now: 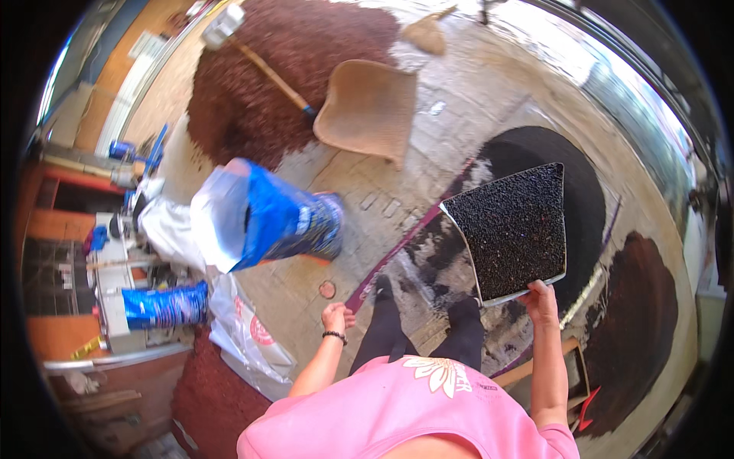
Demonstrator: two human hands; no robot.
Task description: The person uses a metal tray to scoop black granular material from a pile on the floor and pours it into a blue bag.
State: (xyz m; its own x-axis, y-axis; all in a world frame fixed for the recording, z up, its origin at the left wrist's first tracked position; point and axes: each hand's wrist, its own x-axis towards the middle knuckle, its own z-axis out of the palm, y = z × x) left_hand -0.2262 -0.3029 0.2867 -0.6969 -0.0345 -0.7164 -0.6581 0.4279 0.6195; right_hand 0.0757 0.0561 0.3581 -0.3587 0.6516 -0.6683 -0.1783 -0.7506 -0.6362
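A wide, white-rimmed scoop [566, 252] full of black granules [508, 229] is in front of me on the right. My right hand [541, 303] grips its near edge by the right corner. Behind and beneath it spreads a pile of fine black material [582, 206]. My left hand [336, 316], with a dark beaded bracelet at the wrist, hangs near my left leg. Its fingers are curled in and nothing shows in them. The closest thing to it is a small round pinkish object [327, 289] on the floor.
A tall blue-and-white bag [283, 218] stands open at left. Beyond lie a reddish-brown heap [306, 38], a tan scoop [367, 107], a long-handled tool [267, 73] and a broom head [428, 32]. A dark brown pile [634, 329] and wooden frame [575, 367] are at right.
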